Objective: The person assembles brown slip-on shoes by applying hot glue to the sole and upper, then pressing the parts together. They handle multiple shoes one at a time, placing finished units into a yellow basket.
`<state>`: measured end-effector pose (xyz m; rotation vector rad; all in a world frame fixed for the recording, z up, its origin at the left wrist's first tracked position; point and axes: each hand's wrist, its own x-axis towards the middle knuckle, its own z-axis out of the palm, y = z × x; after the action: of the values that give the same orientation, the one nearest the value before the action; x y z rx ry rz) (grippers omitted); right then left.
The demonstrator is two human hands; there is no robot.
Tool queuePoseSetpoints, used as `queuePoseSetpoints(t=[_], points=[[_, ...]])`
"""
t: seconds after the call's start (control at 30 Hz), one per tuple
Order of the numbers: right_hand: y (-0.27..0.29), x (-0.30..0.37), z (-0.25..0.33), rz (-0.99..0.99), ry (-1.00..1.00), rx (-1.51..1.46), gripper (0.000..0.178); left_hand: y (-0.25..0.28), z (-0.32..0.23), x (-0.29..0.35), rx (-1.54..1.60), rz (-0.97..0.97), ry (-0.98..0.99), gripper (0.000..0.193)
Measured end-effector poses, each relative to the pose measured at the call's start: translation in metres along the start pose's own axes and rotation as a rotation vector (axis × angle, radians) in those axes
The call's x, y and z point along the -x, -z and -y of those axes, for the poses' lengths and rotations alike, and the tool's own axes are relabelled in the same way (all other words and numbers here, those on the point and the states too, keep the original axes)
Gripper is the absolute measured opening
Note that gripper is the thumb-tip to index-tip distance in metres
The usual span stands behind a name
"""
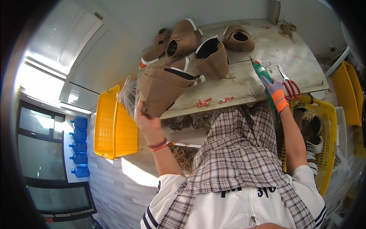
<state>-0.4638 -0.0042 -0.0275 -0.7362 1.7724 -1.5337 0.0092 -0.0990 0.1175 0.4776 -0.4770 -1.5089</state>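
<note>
My left hand [148, 124] is closed round the lower end of a brown shoe upper [162, 89] with a black lining and white edging. It is held up over the table's left front corner. My right hand [275, 93], in a grey and orange glove, grips a green hand tool [261, 70] with two thin metal prongs at its tip. The prongs point away from me, over the tabletop, apart from the upper. Red-handled scissors [292, 88] lie just right of the gloved hand. Several more brown shoe uppers [212, 59] stand at the back left of the table.
The worn table [248, 89] carries red scraps [203, 102], brown scraps [288, 29] and a metal flask [274, 11]. A yellow basket [115, 139] stands on the floor at left. Another yellow basket [328, 164], holding shoes, is by my right arm. Blue water bottles [79, 147] line the left wall.
</note>
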Motion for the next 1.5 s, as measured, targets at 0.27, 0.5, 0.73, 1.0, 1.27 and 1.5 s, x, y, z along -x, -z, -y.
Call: queuePoseSetpoints(t=[0.27, 0.5, 0.73, 1.0, 1.27, 1.5], points=[[-0.029, 0.126, 0.069, 0.039, 0.667, 0.323, 0.054, 0.052, -0.052, 0.034, 0.083, -0.003, 0.12, 0.029], [-0.039, 0.163, 0.1, 0.13, 1.111, 0.702, 0.059, 0.033, -0.034, 0.05, 0.123, 0.005, 0.288, 0.022], [-0.035, 0.171, 0.097, 0.107, 1.225, 0.74, 0.063, 0.028, -0.021, 0.051, 0.17, 0.038, 0.352, 0.017], [-0.048, 0.183, 0.108, 0.15, 1.167, 0.685, 0.061, 0.015, -0.011, 0.062, 0.205, 0.083, 0.322, 0.021], [-0.066, 0.189, 0.123, 0.205, 1.058, 0.545, 0.058, 0.002, 0.003, 0.081, 0.171, 0.113, 0.152, 0.038], [-0.076, 0.188, 0.134, 0.248, 0.924, 0.516, 0.059, -0.005, 0.023, 0.092, 0.141, 0.268, 0.076, 0.038]])
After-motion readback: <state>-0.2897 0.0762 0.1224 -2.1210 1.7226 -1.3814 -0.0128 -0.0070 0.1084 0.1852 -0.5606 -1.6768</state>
